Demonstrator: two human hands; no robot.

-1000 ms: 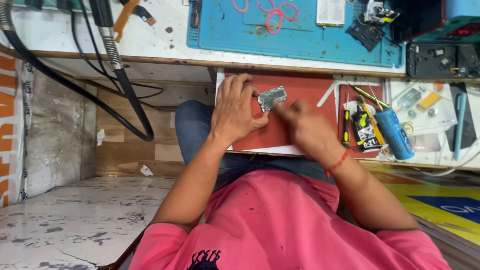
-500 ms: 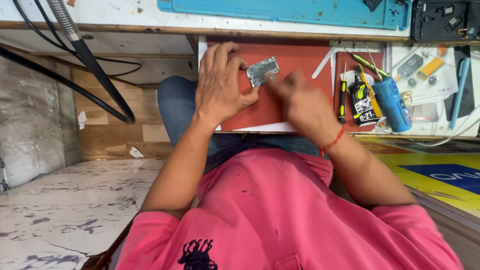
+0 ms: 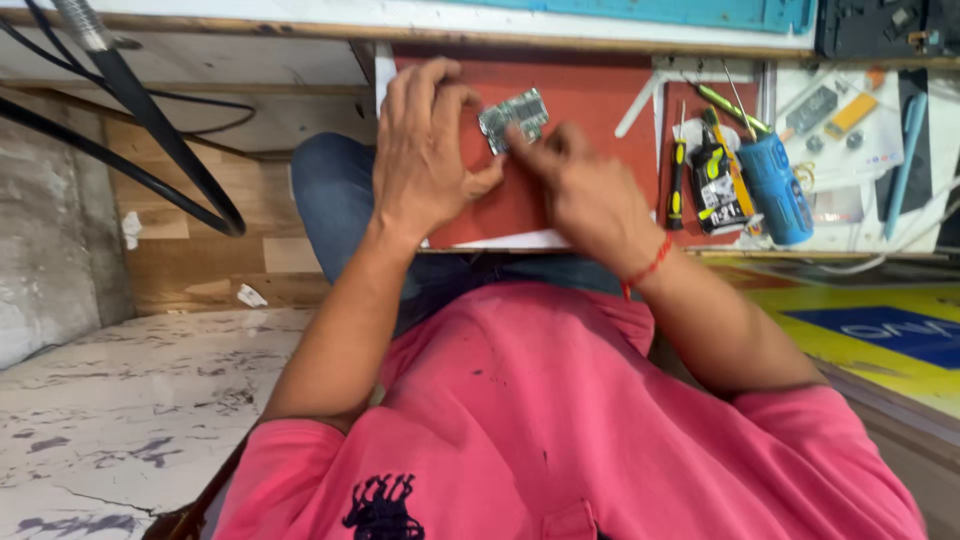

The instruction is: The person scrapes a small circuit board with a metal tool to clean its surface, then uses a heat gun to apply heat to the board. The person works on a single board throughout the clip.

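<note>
I see the circuit board (image 3: 513, 118) lying on the red mat (image 3: 590, 110), which sits on a pulled-out tray of the bench (image 3: 300, 30). My left hand (image 3: 425, 155) rests on the mat just left of the board, fingers (image 3: 420, 95) loosely spread, thumb touching the board's near left corner. My right hand (image 3: 590, 195) comes from the right, its fingers curled together with the forefinger tip pressed on the board's near edge. Right of the mat lie a yellow-handled screwdriver (image 3: 677, 180), a black and yellow tool (image 3: 715, 175) and a blue cylinder (image 3: 775, 185). Black cables (image 3: 150, 120) hang far left.
</note>
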